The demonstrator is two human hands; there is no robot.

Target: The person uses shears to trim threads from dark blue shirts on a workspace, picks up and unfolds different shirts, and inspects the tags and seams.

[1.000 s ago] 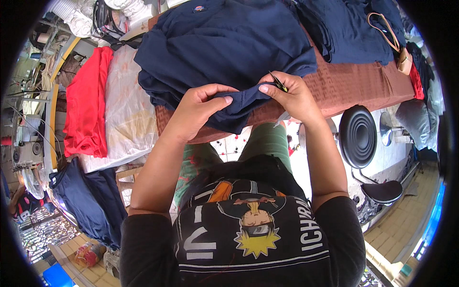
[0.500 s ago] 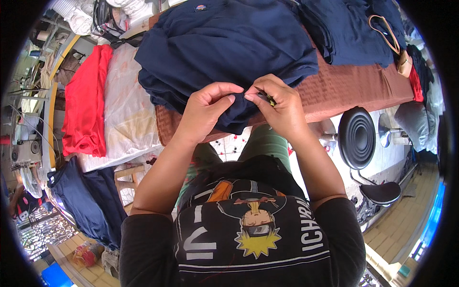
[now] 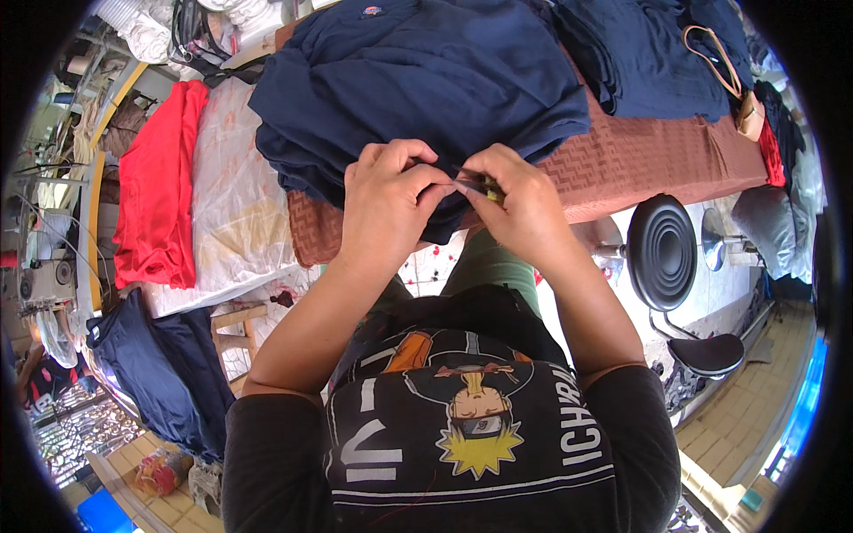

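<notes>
A navy blue garment point(image 3: 426, 84) lies bunched over the near edge of the table, its lower part hanging between my hands. My left hand point(image 3: 388, 191) pinches a fold of it, thumb and fingertips closed together. Close beside it, my right hand point(image 3: 520, 195) is wrapped around a pair of thread snips point(image 3: 485, 185) with dark blades and a yellow-green part. The blade tips point left, at the cloth by my left fingertips. Most of the snips is hidden in the right palm, and the exact spot at the tips is too small to make out.
A brown patterned cloth point(image 3: 635, 160) covers the table. More folded navy garments point(image 3: 640, 67) lie at the far right, near a beige strap point(image 3: 724, 62). Red fabric point(image 3: 160, 186) is on the left over plastic sheeting. A round black stool point(image 3: 663, 251) stands at right.
My left hand has turned and moved slightly right, its fingers curling in closer to my right hand. The snips' blades now show more plainly at the cloth.
</notes>
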